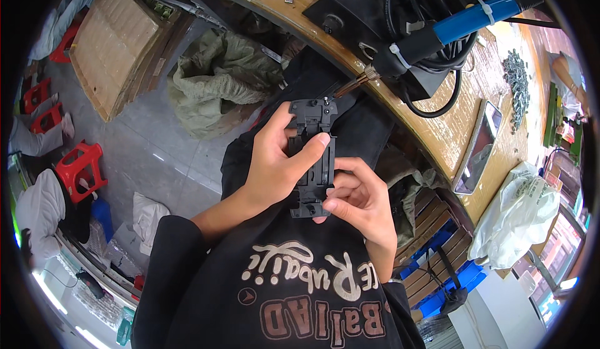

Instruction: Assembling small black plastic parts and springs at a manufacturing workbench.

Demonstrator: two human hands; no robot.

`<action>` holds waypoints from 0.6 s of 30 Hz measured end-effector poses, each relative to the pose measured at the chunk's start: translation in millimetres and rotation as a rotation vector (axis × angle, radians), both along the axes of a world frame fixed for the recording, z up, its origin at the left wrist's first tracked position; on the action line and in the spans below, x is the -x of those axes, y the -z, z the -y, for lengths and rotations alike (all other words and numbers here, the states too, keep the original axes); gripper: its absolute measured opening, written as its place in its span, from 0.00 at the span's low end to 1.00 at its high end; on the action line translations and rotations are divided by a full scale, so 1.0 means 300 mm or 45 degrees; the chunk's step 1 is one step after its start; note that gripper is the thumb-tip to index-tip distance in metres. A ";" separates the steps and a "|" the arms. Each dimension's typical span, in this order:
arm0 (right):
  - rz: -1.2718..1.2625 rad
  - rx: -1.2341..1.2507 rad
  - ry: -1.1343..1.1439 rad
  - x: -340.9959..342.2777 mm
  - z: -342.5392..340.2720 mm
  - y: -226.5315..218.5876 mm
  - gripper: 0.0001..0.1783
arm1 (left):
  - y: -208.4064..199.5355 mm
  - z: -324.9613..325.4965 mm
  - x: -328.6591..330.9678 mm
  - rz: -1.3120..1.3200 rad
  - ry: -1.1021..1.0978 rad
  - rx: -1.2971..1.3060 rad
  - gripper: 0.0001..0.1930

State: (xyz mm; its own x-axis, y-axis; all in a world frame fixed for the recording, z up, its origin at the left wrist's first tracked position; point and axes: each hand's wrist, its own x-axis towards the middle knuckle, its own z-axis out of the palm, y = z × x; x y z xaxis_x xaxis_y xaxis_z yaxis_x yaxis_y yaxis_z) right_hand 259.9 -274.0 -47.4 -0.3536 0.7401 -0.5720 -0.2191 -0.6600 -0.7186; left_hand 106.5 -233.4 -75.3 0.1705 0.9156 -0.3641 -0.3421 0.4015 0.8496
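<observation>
A long black plastic housing (320, 173) with clips and recesses is held upright in front of my chest. My left hand (279, 161) is closed round its left side, thumb laid across the front. At the lower right, my right hand (362, 202) grips the housing's bottom end between thumb and curled fingers. A soldering iron (476, 21) with a blue handle reaches down from the bench. Its metal tip is right beside the housing's top end, near a small shiny screw or pin (326, 100); whether they touch I cannot tell.
The wooden bench (437, 139) curves along the right, carrying a black box (350, 18) with cables, a phone (479, 147), a pile of small dark parts (516, 89) and a plastic bag (517, 214). Sacking (215, 77), cardboard (112, 46) and a red stool (81, 171) stand left.
</observation>
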 end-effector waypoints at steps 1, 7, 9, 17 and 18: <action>-0.001 0.001 0.000 -0.001 0.000 -0.001 0.24 | -0.001 0.000 0.000 0.009 -0.003 0.000 0.10; -0.049 0.034 -0.017 0.004 -0.006 0.000 0.27 | -0.001 -0.004 -0.003 -0.026 -0.027 -0.038 0.10; -0.069 0.041 -0.011 0.006 -0.006 0.001 0.27 | -0.004 -0.004 0.000 -0.021 -0.003 -0.012 0.10; -0.085 0.037 0.022 0.006 0.001 0.009 0.27 | -0.010 -0.006 0.000 -0.041 0.000 0.005 0.11; -0.089 0.037 0.023 0.007 0.002 0.009 0.27 | -0.009 -0.005 -0.001 -0.042 0.002 0.005 0.11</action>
